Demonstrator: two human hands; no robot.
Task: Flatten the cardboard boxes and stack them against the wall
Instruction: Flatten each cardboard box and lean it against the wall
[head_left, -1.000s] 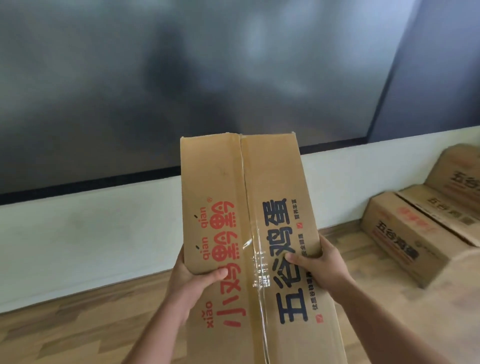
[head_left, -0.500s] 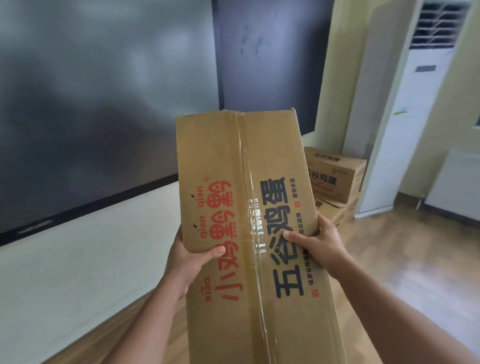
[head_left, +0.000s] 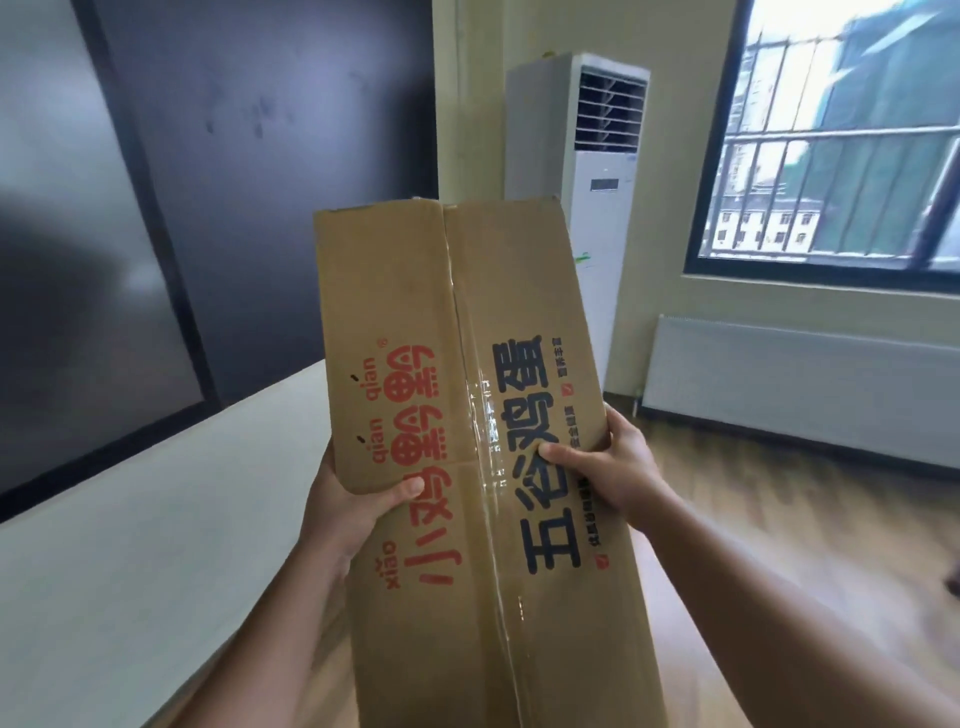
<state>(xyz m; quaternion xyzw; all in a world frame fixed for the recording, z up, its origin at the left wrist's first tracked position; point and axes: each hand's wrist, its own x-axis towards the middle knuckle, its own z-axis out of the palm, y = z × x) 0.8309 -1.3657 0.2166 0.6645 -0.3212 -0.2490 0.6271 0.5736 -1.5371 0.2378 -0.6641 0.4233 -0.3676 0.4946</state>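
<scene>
View has swung right from the wall to the air conditioner (head_left: 597, 208) and window (head_left: 841, 135); both hands, left hand (head_left: 348, 512) and right hand (head_left: 605, 467), still clamp the taped egg carton (head_left: 483, 415), unflattened, likely being carried.

The brown printed cardboard box (head_left: 467, 415) runs off the bottom edge, so its lower end is unseen. It hides the fingers of the left hand (head_left: 348, 506) (only the thumb shows) and most of the right hand's (head_left: 605, 470) fingers. A dark shape (head_left: 953, 584) at the right edge is cut off and unreadable.
</scene>
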